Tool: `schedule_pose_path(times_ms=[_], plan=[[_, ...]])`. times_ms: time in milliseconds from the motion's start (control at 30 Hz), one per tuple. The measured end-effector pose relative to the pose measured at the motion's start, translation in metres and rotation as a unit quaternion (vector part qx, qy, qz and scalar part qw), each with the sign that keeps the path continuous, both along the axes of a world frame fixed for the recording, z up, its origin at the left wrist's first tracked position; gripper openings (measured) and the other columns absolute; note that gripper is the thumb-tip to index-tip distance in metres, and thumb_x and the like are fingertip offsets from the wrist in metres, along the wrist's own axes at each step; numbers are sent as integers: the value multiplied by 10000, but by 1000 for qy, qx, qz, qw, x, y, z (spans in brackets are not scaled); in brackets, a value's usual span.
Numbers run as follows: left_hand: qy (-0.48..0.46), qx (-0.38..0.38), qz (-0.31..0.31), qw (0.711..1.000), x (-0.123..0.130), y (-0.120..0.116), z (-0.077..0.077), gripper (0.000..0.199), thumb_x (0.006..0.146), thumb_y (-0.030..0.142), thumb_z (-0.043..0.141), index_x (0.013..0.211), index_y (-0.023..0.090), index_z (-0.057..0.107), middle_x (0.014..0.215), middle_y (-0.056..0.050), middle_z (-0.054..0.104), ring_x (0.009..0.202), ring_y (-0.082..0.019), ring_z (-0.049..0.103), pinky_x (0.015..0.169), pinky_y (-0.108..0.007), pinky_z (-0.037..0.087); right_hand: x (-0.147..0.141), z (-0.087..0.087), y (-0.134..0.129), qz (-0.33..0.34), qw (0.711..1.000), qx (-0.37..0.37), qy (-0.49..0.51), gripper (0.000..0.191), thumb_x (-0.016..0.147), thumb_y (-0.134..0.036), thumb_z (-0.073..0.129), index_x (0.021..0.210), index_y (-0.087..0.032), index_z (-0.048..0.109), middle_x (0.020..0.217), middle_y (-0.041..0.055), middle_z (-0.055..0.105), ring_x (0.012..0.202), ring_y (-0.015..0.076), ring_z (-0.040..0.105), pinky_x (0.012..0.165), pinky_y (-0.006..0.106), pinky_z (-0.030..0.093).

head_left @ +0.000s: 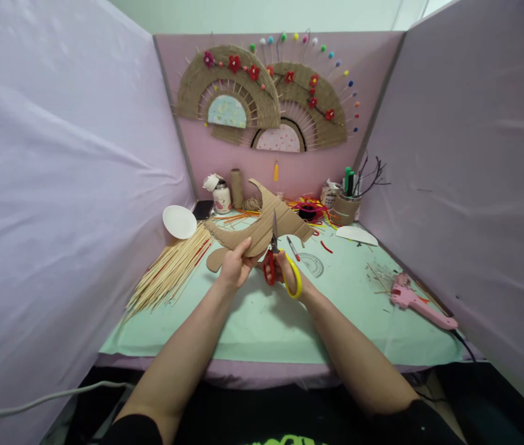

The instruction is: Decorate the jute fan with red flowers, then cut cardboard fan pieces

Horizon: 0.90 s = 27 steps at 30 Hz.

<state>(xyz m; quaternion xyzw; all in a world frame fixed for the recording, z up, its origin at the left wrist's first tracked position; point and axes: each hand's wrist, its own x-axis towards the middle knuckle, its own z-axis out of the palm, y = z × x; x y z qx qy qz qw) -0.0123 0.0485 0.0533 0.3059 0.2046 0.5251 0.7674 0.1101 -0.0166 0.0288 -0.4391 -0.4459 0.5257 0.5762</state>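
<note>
My left hand grips a piece of corrugated cardboard by its lower edge, thumb on top. The cardboard is held up above the table and has curved cut-outs on its sides. In my right hand are scissors with one red and one yellow handle loop. Their blades point up and lie against the cardboard, right of my left hand. Whether the blades are parted I cannot tell. Below the cardboard, a rounded cardboard piece lies on the table, partly covered.
Thin wooden sticks lie at left near a white bowl. A pink glue gun with a cord rests at right. A protractor and marker lie behind my right hand. Decorated fans hang on the back panel.
</note>
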Motion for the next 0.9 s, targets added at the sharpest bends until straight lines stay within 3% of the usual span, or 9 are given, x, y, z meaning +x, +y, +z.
schedule_pose_path(times_ms=[333, 633, 767, 900], plan=[[-8, -11, -15, 1000, 2, -5, 1, 325, 795, 148, 647, 1120, 135, 656, 1035, -84, 738, 1083, -240, 655, 1000, -429, 504, -5, 6, -11, -81, 992, 9, -98, 667, 723, -850, 420, 652, -192, 502, 480, -10, 502, 368, 101, 468, 363, 228, 367], [-24, -54, -4, 998, 4, -4, 2, 226, 819, 153, 636, 1044, 147, 660, 997, -59, 741, 1018, -195, 678, 988, -376, 523, -3, 10, -15, -114, 980, 0, -164, 623, 796, -785, 395, 553, -214, 446, 370, -20, 424, 292, 103, 386, 302, 233, 281], [-24, -81, 25, 996, 6, -2, 2, 190, 835, 233, 663, 1010, 161, 667, 993, -55, 739, 984, -183, 686, 924, -324, 553, -6, 4, -12, -118, 982, -11, -150, 580, 802, -754, 424, 575, -220, 446, 385, -35, 408, 297, 99, 373, 301, 235, 271], [-5, -80, 54, 995, 3, 3, 4, 204, 813, 196, 679, 1010, 143, 673, 980, -57, 741, 951, -170, 692, 891, -286, 559, -7, 2, -10, -89, 988, 0, -126, 597, 761, -793, 435, 654, -207, 481, 425, -40, 430, 331, 93, 387, 335, 229, 288]])
